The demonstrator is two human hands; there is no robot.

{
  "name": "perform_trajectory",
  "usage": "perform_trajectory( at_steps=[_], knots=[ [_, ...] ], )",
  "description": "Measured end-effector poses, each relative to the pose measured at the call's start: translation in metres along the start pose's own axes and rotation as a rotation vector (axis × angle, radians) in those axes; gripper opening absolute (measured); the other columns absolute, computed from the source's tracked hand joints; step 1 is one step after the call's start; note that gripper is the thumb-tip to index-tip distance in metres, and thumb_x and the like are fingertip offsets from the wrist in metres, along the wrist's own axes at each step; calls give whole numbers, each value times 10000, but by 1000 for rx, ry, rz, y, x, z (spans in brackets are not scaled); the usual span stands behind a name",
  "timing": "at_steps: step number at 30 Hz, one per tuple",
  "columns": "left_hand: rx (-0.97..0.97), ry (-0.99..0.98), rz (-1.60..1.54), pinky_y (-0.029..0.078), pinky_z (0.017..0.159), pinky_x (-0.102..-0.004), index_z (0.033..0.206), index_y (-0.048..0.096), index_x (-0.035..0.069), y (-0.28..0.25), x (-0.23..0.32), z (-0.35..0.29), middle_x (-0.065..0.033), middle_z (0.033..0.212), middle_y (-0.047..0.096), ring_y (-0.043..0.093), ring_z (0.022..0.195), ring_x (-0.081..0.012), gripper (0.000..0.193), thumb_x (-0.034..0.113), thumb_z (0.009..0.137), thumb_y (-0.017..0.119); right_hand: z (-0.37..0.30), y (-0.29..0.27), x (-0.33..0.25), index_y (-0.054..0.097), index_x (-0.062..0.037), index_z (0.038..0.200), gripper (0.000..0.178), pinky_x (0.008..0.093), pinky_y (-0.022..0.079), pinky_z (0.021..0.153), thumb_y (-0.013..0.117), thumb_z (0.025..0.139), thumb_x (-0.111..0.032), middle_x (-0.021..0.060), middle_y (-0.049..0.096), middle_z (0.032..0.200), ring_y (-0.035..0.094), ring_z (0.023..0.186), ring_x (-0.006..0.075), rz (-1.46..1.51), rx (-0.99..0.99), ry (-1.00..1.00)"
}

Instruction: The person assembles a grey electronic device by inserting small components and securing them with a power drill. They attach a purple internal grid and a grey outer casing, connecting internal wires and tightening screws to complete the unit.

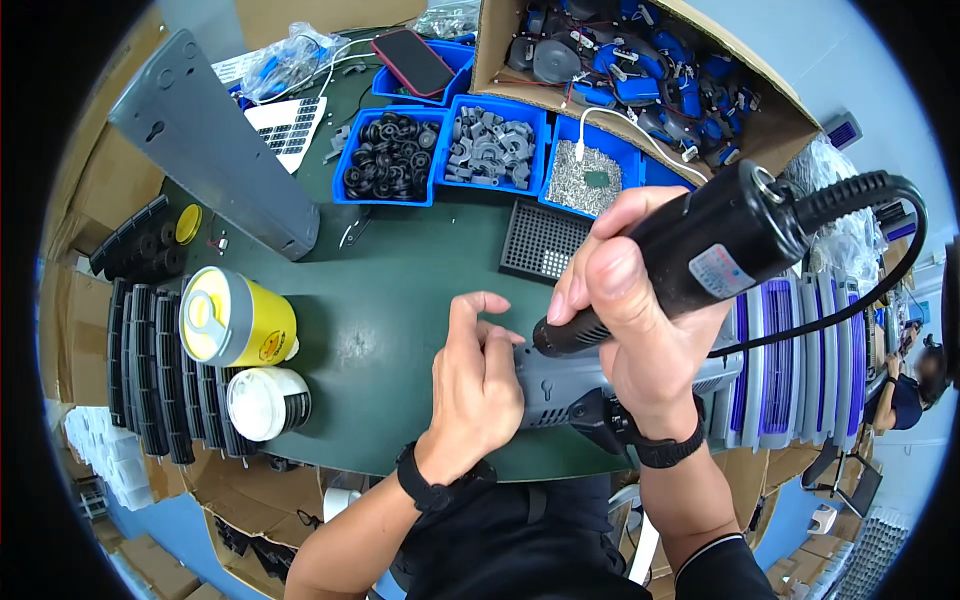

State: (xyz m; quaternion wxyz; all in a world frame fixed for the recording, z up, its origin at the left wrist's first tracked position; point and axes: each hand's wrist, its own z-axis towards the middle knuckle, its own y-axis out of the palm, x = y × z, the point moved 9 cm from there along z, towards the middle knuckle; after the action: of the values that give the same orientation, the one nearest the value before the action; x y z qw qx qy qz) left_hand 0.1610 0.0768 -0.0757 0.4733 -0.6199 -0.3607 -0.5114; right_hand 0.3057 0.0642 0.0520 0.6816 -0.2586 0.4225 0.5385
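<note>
My right hand [650, 330] is wrapped round a black electric screwdriver [700, 240], which is tilted with its narrow end down to the left. Beneath that narrow end lies a grey plastic housing [552, 388] with slots and a keyhole-shaped opening, partly hidden by my right hand and wrist. At the housing's left end, my left hand [475, 385] is curled against it, with one finger bent away above. I see no screw under the driver's tip.
Blue bins of black wheels [385, 160], grey parts [492, 150] and screws [590, 175] line the back, beside a black perforated tray [540, 240]. A tall grey panel [215, 140], yellow cup [262, 320] and white jar [262, 405] stand left. Grey-purple units [780, 360] stand right; the driver's cable [850, 318] loops there.
</note>
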Motion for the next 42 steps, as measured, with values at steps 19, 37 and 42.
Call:
perform_trajectory(
  at_steps=[19, 37, 42],
  knots=[
    [30, 180, 13, 544, 746, -503, 1277, 492, -19, 1, -1, 0, -221, 821, 693, 708, 792, -410, 289, 25, 994, 455, -14, 30, -9, 603, -7, 1129, 411, 282, 580, 657, 894, 846, -68, 116, 666, 978, 689, 787, 159, -299, -120, -5],
    [3, 119, -44, 494, 696, -530, 1265, 484, -26, 4, -8, 1, -188, 720, 619, 651, 710, -421, 285, 6, 982, 491, -24, 34, 0, 518, 4, 1056, 259, 303, 620, 646, 733, 914, 35, 192, 656, 970, 644, 693, 147, -131, -172, -14],
    [-12, 114, 31, 508, 715, -542, 1271, 487, -13, 1, -3, 3, -203, 762, 673, 677, 743, -442, 285, 13, 987, 489, -17, 30, -16, 528, 16, 1094, 227, 303, 602, 623, 703, 959, -36, 202, 650, 976, 644, 647, 163, -141, -224, -96]
  ],
)
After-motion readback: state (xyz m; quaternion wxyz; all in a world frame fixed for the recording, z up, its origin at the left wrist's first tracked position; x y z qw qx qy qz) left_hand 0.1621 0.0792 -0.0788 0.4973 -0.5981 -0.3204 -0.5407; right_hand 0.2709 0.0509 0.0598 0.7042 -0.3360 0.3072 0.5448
